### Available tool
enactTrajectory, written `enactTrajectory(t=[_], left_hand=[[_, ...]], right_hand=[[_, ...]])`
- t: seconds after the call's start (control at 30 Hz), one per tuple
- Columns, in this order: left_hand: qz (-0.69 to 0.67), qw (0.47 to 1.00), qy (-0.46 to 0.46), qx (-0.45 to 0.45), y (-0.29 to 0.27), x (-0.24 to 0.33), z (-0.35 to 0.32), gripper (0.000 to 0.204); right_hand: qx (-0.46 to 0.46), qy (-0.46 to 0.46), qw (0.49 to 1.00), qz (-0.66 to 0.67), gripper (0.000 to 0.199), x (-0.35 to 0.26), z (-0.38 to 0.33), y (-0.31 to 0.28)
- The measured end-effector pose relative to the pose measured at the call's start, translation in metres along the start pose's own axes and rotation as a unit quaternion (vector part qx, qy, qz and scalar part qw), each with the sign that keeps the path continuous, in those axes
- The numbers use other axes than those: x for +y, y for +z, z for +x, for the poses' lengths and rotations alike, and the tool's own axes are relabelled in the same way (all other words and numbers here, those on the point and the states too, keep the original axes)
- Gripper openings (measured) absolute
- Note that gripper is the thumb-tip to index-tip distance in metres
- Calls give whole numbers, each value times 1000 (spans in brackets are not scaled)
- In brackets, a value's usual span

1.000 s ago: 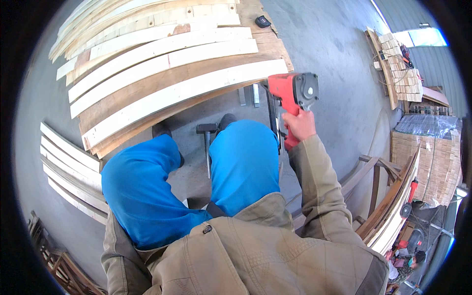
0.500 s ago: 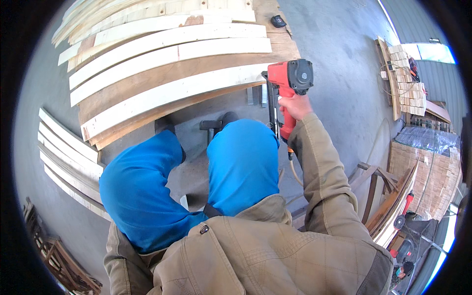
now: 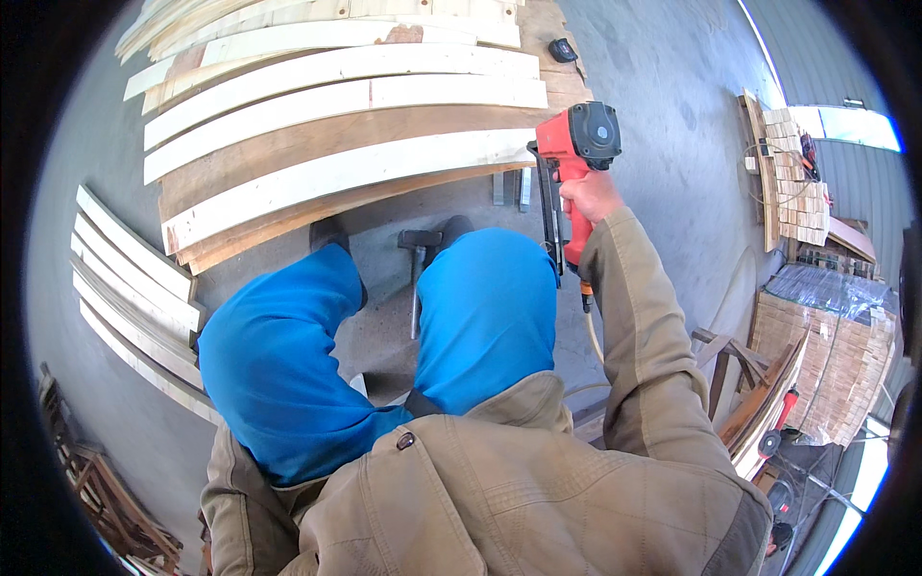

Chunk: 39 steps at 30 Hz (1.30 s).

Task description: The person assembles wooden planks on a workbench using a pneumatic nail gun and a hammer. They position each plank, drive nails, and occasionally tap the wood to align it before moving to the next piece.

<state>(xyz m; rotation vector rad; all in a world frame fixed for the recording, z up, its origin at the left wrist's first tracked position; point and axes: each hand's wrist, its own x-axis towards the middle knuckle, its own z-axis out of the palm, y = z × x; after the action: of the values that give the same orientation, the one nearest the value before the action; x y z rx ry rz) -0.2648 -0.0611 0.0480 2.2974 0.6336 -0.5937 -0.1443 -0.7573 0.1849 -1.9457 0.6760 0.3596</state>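
Note:
My right hand (image 3: 595, 195) is wrapped round the grip of a red and black nail gun (image 3: 555, 137). A hose (image 3: 594, 331) runs from the base of its grip. The gun's nose is at the right end of a pale wooden board (image 3: 355, 178), the nearest one on the stack; whether it touches the wood I cannot tell. My left sleeve (image 3: 245, 514) goes down at the lower left, and the left hand is out of sight. Between my blue-trousered legs a hammer (image 3: 419, 240) stands head up.
More pale boards (image 3: 346, 72) lie across a brown wooden panel (image 3: 288, 144), with a black tape measure (image 3: 563, 50) at its right corner. Another row of boards (image 3: 144, 288) is on the floor at left. At right are stacked wood blocks (image 3: 797, 182) and a plastic-wrapped bundle (image 3: 816, 336).
The whole view has shifted slightly, and more of the hammer shows between my legs. My right hand keeps the nail gun at the near board's right end.

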Motion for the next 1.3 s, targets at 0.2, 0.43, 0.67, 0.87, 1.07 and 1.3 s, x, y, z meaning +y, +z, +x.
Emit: enactTrajectory(t=[0.2,0.43,0.67,0.87,1.07,1.3], left_hand=[[-22,1000,-6,3,0,-11,-5,61],[-53,998,-16,6,8,-24,-12,58],[-91,995,-32,13,9,-31,-23,57],[-140,989,-44,7,15,-27,-29,55],[-150,986,-70,-2,25,-55,-32,54],[-201,977,-70,-3,56,-103,-15,56]], right_hand=[[-9,3,1000,18,13,-10,-7,3],[-97,-63,989,-92,11,-40,-21,53],[-189,-197,922,-274,41,-139,-30,148],[-274,-296,849,-341,43,-206,-34,229],[-302,-271,830,-383,39,-221,-36,282],[-279,-233,873,-326,47,-203,-24,266]])
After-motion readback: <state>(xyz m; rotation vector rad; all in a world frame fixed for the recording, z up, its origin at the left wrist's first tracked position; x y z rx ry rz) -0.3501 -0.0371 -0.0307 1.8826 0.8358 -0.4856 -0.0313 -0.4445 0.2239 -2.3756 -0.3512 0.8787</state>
